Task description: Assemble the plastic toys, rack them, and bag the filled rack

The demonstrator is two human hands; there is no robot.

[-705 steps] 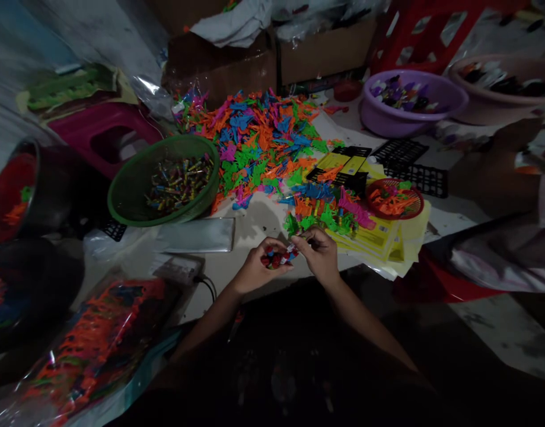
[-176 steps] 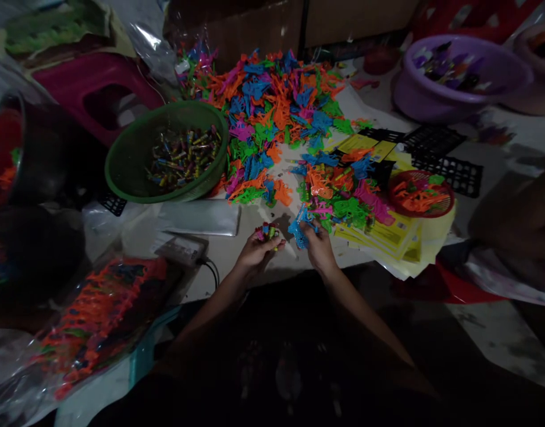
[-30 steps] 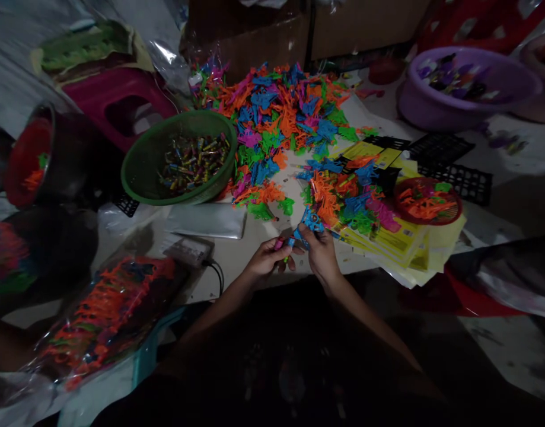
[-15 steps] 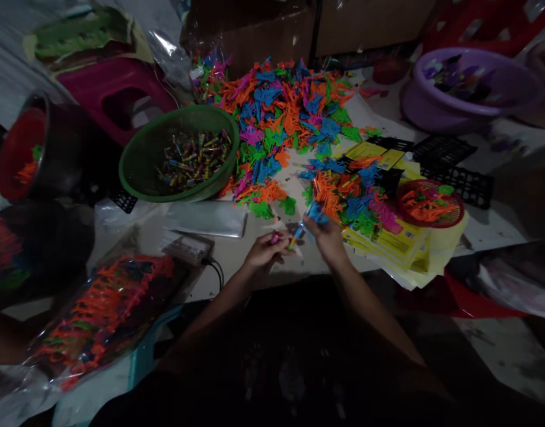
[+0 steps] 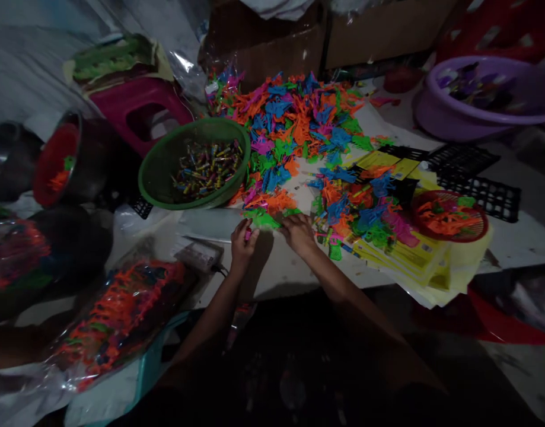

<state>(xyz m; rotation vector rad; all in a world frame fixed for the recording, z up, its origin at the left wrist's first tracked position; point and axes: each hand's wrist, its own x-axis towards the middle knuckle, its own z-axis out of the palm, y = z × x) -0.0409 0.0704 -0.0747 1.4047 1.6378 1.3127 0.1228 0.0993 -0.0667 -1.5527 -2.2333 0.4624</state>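
In a dim room, a metal pot (image 5: 94, 148) lies on its side at the left with a red bowl (image 5: 61, 142) in its mouth, above a clear plastic bag (image 5: 121, 311) of mostly orange plastic pieces. Then come a magenta stool (image 5: 121, 104) and, at the pale worktable's (image 5: 283, 273) left end, a green basin (image 5: 156, 172) of small coloured tubes. The left hand (image 5: 242, 244) pinches a small pink piece (image 5: 248, 235) over the table, beside a green plastic piece (image 5: 264, 218). The right hand (image 5: 300, 233) has its fingers bent at that piece's right end; whether they grip anything cannot be told. Behind rises a multicoloured heap (image 5: 294, 121), cardboard boxes (image 5: 265, 56) beyond it. Rightward, a smaller pile (image 5: 363, 207) partly covers yellow sheets (image 5: 426, 261), followed by a red basket (image 5: 459, 238), black trays (image 5: 497, 196) and a purple basin (image 5: 450, 115).
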